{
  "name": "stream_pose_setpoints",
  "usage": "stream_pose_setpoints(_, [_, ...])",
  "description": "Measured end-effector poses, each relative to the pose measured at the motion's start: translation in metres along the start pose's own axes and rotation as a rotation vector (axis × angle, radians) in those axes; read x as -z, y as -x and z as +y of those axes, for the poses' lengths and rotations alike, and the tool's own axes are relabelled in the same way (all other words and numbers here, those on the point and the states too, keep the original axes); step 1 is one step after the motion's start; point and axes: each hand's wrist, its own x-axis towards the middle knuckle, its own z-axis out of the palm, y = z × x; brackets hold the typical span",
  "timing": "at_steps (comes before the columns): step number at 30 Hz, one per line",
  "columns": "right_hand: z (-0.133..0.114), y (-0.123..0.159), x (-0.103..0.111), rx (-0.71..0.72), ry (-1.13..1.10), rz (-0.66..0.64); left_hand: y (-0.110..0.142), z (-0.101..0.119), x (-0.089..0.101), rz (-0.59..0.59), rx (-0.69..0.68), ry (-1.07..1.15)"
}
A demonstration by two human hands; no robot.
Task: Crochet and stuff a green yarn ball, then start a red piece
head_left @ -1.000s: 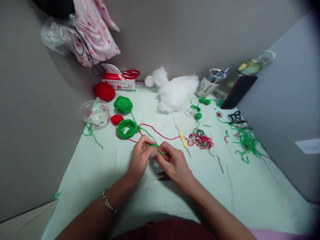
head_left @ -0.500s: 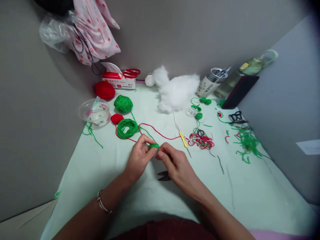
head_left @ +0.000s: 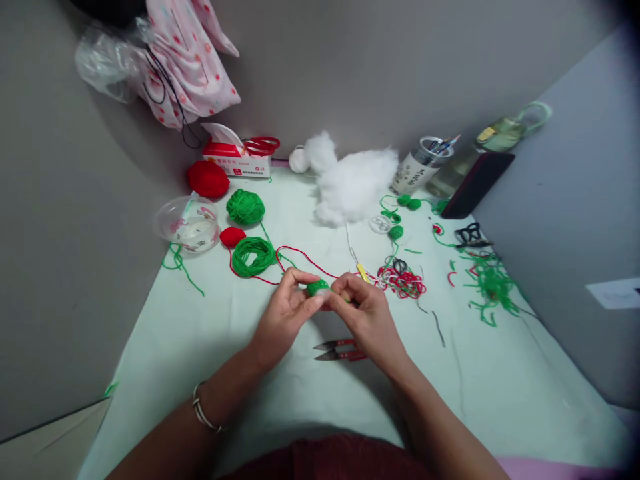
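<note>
My left hand [head_left: 287, 313] is closed around a small green crocheted piece [head_left: 317, 287], with a whitish bit showing at its lower edge. Close against its right side, my right hand [head_left: 364, 312] has thumb and fingers pinched together; what sits between them is mostly hidden. Below the hands, thread snips [head_left: 340, 350] with red handles lie on the cloth, blades pointing left. Just beyond my right hand, the yellow handle of a crochet hook [head_left: 363, 271] shows in part. A red yarn strand [head_left: 306, 255] runs along the table behind the hands.
Left are a green yarn ball [head_left: 245, 207], a wound green skein [head_left: 245, 257], red yarn [head_left: 209, 179] and a clear bowl [head_left: 193, 227]. White stuffing [head_left: 353, 187] lies at the back. Yarn scraps [head_left: 495, 283], a pen holder [head_left: 420, 167] and a dark phone-like slab [head_left: 477, 187] are right.
Both hands have shifted slightly right with the green piece. My right hand has turned and moved, uncovering more of the snips' handles and hiding the hook's lower part.
</note>
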Motion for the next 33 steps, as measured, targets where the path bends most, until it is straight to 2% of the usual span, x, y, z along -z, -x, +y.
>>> stream_pose_setpoints(5, [-0.006,0.004,-0.003,0.023,-0.057,-0.156,-0.005,-0.006,0.004,0.072,-0.037,-0.050])
stream_pose_setpoints(9, [-0.005,0.015,-0.018,0.094,0.130,-0.111,-0.009,-0.011,0.005,0.196,-0.087,-0.080])
stream_pose_setpoints(11, [-0.004,0.017,-0.022,0.104,0.171,-0.105,-0.009,-0.011,0.006,0.220,-0.075,-0.088])
stream_pose_setpoints(18, [0.006,0.010,-0.012,0.128,0.291,-0.004,-0.004,-0.005,0.001,0.127,0.059,-0.019])
stream_pose_setpoints(21, [0.008,0.005,-0.005,0.056,0.207,0.031,-0.001,-0.004,-0.002,0.059,0.068,-0.008])
stream_pose_setpoints(23, [0.007,0.003,-0.003,-0.004,0.077,-0.007,0.000,-0.005,-0.002,0.035,0.056,-0.013])
stream_pose_setpoints(26, [0.001,0.005,-0.005,-0.008,-0.053,-0.112,-0.001,-0.007,-0.001,0.051,0.021,-0.026])
stream_pose_setpoints(30, [-0.004,0.015,-0.016,0.071,0.090,-0.086,-0.003,-0.007,0.002,0.127,-0.057,-0.059])
stream_pose_setpoints(33, [-0.003,0.015,-0.019,-0.001,-0.017,-0.104,-0.003,-0.004,0.001,0.162,-0.105,-0.086])
